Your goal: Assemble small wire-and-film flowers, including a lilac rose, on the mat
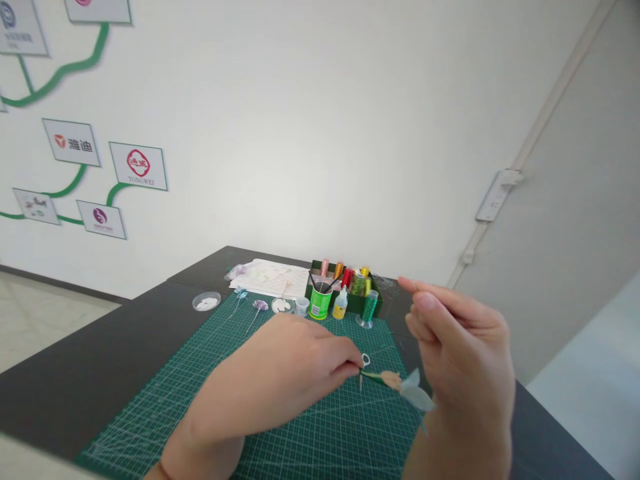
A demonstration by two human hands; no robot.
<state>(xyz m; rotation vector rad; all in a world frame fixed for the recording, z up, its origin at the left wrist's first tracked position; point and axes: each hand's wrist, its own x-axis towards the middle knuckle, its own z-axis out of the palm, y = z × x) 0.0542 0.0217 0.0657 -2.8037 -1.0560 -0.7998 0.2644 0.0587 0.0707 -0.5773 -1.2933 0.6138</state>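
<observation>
My left hand [285, 373] reaches across the green cutting mat [320, 440] and pinches the green stem of a small artificial flower [411, 390]. The flower lies sideways, with pale blue petals pointing right and a beige part at their base. To its right, my right hand [463, 353] is raised with thumb pressed against the index finger and the other fingers curled. Whatever that pinch holds, if anything, is too fine to see. Partly hidden behind my left fingertips, white-handled scissors [366, 360] lie on the mat.
A blue flower [241, 293] and a purple flower [260, 305] lie farther back. Behind the mat stand a green can [320, 303] of tools, a glue bottle [340, 305], a green thread spool [370, 307] and a box [379, 298] of spools. A dish [207, 302] sits left.
</observation>
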